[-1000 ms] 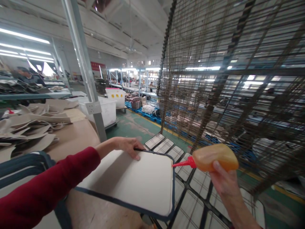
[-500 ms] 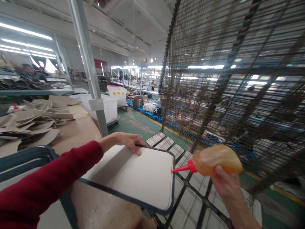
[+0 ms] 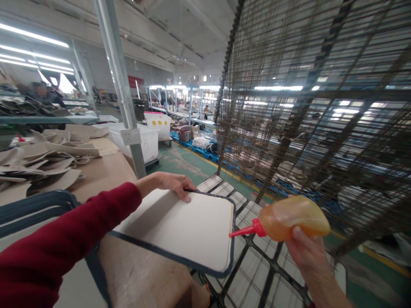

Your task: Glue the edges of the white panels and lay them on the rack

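A white rounded panel with a dark blue edge point(image 3: 183, 231) is held out flat in front of me. My left hand point(image 3: 177, 185) grips its far edge, thumb on top and fingers out of sight beneath. In my right hand point(image 3: 303, 246) is a squeeze bottle of amber liquid point(image 3: 293, 217), tipped on its side. Its red nozzle point(image 3: 248, 230) points left, with the tip at the panel's right border. A thin yellowish line runs along that border. Whether the tip touches the panel, I cannot tell.
A wire rack point(image 3: 289, 107) rises at right, with several similar panels point(image 3: 253, 252) lying on its lower grid. To the left, a stack of dark-edged panels point(image 3: 35, 209) and loose beige pieces point(image 3: 41, 158) lie on the workbench point(image 3: 112, 171). A metal post point(image 3: 118, 77) stands beyond. Someone sits farther back.
The nozzle tip has moved a little along the panel's right border toward the near corner. The panel's near side has risen slightly in view. Both hands keep their hold.
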The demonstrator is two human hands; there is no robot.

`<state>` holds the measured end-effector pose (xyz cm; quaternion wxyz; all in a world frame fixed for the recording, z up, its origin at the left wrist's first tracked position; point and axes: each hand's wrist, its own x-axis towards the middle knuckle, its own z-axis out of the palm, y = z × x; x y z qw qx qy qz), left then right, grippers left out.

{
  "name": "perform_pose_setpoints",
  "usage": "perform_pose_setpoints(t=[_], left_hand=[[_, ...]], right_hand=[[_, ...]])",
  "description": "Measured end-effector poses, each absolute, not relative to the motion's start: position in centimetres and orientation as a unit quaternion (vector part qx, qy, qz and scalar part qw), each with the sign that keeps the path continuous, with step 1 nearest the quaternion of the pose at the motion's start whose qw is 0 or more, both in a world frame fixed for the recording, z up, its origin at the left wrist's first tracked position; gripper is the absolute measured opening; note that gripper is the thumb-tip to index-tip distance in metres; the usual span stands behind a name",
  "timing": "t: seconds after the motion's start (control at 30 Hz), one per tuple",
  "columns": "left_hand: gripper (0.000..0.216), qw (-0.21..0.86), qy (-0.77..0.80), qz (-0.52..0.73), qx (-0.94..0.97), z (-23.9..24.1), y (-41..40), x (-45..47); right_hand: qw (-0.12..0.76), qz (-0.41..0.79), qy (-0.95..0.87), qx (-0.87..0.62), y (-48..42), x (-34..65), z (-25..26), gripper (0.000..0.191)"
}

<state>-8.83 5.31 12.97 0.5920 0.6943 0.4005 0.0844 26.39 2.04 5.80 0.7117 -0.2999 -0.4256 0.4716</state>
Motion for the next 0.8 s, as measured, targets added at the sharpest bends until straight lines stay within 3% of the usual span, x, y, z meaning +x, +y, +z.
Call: perform_pose_setpoints(t=[0.4,0.6,0.8], left_hand=[[0.042,0.589,0.408,0.082,0.693,12.7,5.6,-9.6],[0.044,0.598,0.394,0.075,0.694,12.1,6.2,-10.3],[0.039,0.599,0.41,0.093,0.682,12.1,6.0,-10.4]], right_hand=[[0.703,0.467,-0.438,-0.31,1.4,26.8,5.1,0.083],[0.69,0.46,-0.493,-0.265,1.5,27.1,4.3,0.066],[0.685,0.437,-0.491,-0.316,1.4,27.5,3.9,0.068]])
